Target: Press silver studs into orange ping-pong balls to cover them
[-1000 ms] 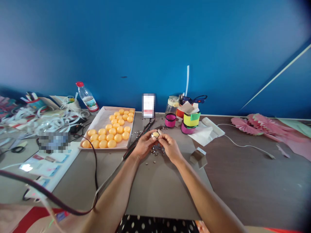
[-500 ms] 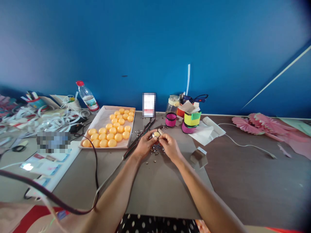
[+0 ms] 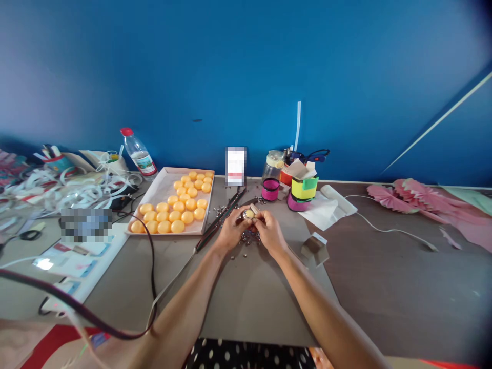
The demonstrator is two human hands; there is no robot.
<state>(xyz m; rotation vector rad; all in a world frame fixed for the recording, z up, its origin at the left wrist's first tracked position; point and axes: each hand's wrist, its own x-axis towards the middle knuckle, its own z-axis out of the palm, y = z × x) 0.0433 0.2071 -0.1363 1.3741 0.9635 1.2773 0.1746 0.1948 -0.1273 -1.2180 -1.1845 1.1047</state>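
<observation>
My left hand (image 3: 231,229) is closed around a small round yellow piece with a dark, shiny edge (image 3: 249,214). My right hand (image 3: 271,231) pinches at the near right side of the same piece, its thumb and fingers drawn together. Whatever sits between the right fingertips is too small to make out. Below and around both hands, several tiny shiny metallic bits (image 3: 245,255) lie scattered on the grey work mat (image 3: 265,307).
To the left, a shallow white tray (image 3: 157,180) holds rows of orange-yellow domes. A phone (image 3: 236,166) leans on the wall. Pink (image 3: 270,189) and yellow (image 3: 303,188) containers stand right of it. A dark cable (image 3: 152,271) loops at front left.
The yellow piece and both hands' fingers have shifted slightly right and toward me, and the piece has turned a little. It stays between the hands.
</observation>
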